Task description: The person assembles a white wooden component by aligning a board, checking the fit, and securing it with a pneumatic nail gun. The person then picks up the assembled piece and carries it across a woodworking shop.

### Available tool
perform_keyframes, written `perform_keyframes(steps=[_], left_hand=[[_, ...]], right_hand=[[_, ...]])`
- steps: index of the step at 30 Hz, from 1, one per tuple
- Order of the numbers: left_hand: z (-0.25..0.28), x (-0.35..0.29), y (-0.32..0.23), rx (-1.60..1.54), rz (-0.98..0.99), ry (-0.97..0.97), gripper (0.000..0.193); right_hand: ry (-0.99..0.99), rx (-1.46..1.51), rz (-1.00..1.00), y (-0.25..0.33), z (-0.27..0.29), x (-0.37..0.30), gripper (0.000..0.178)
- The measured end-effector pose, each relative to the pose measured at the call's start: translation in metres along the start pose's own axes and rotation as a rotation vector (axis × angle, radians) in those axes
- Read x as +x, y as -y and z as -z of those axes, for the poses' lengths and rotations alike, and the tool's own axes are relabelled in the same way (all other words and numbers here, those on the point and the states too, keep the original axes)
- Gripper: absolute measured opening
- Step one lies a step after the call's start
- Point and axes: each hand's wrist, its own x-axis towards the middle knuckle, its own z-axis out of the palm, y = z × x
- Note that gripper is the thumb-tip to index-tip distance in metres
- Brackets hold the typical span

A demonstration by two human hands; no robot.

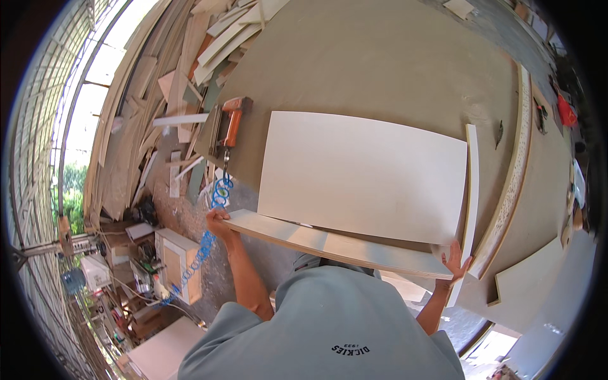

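A long, narrow wooden board (pixel 329 246) spans the space in front of my body, along the near edge of a large white panel (pixel 364 174). My left hand (pixel 220 223) grips the board's left end with the fingers curled over it. At the other end, my right hand (pixel 453 261) holds the board's right corner, its fingers pointing up beside a narrow white strip (pixel 471 183). The white panel lies flat on a brown work surface (pixel 380 69). An orange nail gun (pixel 234 123) rests left of the panel, with a coiled blue air hose (pixel 201 253) running down from it.
Offcuts and long boards (pixel 136 126) are heaped at the left. A long pale-edged strip (pixel 513 171) lies on the right of the work surface, with another white panel (pixel 529 269) beyond it. A box-like wooden piece (pixel 180 263) stands on the floor at lower left.
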Motion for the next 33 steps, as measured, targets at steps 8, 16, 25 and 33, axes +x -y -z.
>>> perform_keyframes(steps=[8,16,25,33], left_hand=[[-0.117,0.006,0.033,-0.004,0.081,0.024,0.030],[-0.147,0.045,0.055,0.008,0.119,0.121,0.033],[-0.123,0.077,0.039,0.158,0.434,0.720,0.056],[-0.129,0.106,0.054,0.274,0.938,0.798,0.100]], right_hand=[[-0.208,0.131,0.167,0.013,-0.055,0.019,0.055],[-0.186,0.192,0.307,-0.014,-0.051,0.030,0.018],[-0.052,0.025,0.090,-0.002,-0.033,0.022,0.064],[-0.061,-0.184,0.094,0.004,-0.028,0.035,0.071]])
